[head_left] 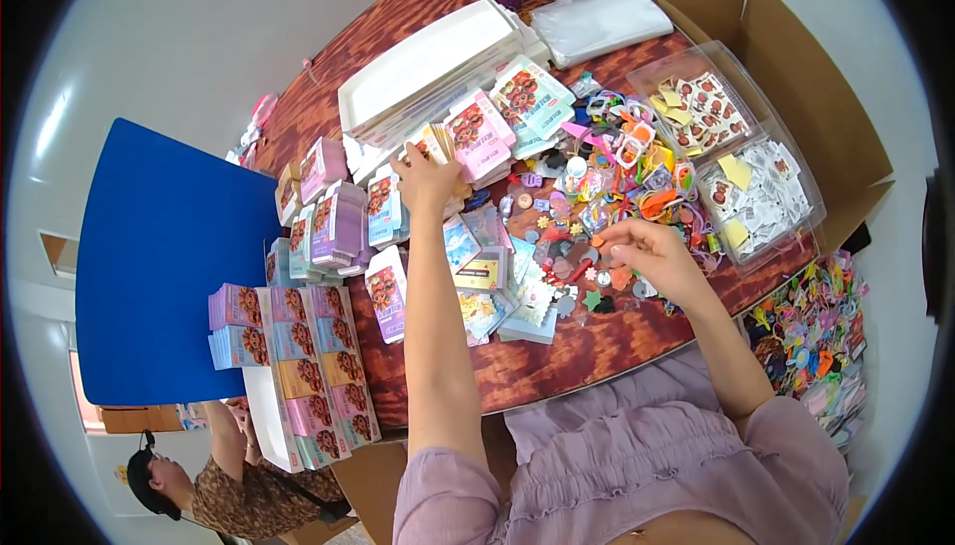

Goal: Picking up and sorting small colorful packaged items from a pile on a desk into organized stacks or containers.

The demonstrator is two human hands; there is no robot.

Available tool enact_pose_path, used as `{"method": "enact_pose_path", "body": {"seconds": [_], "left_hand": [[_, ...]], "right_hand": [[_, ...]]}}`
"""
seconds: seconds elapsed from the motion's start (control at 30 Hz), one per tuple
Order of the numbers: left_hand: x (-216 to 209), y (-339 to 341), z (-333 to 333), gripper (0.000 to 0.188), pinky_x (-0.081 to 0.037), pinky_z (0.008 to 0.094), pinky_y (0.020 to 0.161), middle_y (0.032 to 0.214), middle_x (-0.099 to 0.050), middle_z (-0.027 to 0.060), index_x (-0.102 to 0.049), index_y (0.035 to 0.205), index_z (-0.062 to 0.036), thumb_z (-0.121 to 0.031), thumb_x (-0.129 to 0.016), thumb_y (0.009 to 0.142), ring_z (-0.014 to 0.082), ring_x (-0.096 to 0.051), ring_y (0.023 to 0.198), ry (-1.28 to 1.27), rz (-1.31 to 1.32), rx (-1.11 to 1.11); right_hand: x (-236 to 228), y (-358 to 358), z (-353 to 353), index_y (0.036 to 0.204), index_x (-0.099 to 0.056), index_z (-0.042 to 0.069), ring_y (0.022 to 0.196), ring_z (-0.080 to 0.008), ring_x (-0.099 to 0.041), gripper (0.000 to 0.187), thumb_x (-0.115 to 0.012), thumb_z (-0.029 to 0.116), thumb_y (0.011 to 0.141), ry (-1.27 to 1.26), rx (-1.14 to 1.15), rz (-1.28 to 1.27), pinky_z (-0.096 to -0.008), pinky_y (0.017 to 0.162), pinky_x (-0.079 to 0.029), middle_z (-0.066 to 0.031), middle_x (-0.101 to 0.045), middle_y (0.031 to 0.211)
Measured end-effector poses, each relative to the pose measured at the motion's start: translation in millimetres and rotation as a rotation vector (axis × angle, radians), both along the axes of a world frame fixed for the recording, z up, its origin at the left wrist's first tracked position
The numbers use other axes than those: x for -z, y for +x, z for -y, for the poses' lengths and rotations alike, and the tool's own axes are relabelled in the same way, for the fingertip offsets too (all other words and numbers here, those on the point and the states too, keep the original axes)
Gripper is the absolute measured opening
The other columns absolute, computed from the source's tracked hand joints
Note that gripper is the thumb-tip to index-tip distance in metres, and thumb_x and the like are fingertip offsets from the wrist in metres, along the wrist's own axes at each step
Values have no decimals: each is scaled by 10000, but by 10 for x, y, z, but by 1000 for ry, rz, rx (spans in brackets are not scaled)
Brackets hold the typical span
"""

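Note:
My left hand (429,185) reaches to the stacks at the table's middle. Its fingers are wrapped round the near end of a pile of flat yellow-orange printed boxes (435,141). Pink boxes (477,132) lie to its right, and pale blue ones (382,205) to its left. My right hand (649,255) is over a spread of small charms and buttons (572,247). Its thumb and fingers are curled together at the tips, near a small orange-red piece; whether they pinch it is too small to tell. Below the left hand's stacks lie glittery cards and sticker sheets (487,272).
A white tray (428,58) and clear plastic bags (602,26) sit at the back. Clear bins (761,197) of stickers and packets stand right, beside a cardboard box (806,78). A box display (308,376) is at left, by a blue panel (169,267). Another person (249,485) works lower left.

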State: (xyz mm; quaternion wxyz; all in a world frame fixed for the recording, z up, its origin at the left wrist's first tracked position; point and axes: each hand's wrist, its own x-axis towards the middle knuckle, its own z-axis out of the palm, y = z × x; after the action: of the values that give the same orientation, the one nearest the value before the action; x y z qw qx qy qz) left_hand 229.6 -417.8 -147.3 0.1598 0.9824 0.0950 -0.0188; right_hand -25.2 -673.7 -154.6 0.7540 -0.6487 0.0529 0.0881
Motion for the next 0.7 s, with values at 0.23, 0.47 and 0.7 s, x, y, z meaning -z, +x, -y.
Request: {"method": "enact_pose_path", "body": {"seconds": [0.23, 0.47, 0.7], "left_hand": [[22, -57, -107, 1006, -453, 432, 1000, 1494, -248, 295, -288, 1482, 6, -328, -706, 631, 462, -527, 1203, -199, 220, 41], [91, -26, -288, 956, -420, 416, 1033, 1441, -334, 254, -312, 1473, 14, -311, -706, 665, 401, -502, 1228, -364, 317, 62], [139, 16, -559, 913, -377, 399, 1063, 1398, -404, 248, -318, 1473, 29, -250, -718, 702, 351, -452, 1278, -720, 324, 87]], "right_hand": [[57, -32, 52, 1125, -619, -32, 848, -102, -651, 208, -560, 47, 942, 14, 31, 18, -242, 711, -512, -71, -673, 987], [74, -40, 47, 1141, -603, -41, 849, -104, -648, 227, -575, 50, 935, -43, 9, 18, -256, 751, -517, -90, -691, 984], [163, -60, -59, 1138, -627, -40, 739, -70, -607, 233, -589, 61, 931, 5, 35, 4, -234, 633, -494, -57, -672, 896]]}}
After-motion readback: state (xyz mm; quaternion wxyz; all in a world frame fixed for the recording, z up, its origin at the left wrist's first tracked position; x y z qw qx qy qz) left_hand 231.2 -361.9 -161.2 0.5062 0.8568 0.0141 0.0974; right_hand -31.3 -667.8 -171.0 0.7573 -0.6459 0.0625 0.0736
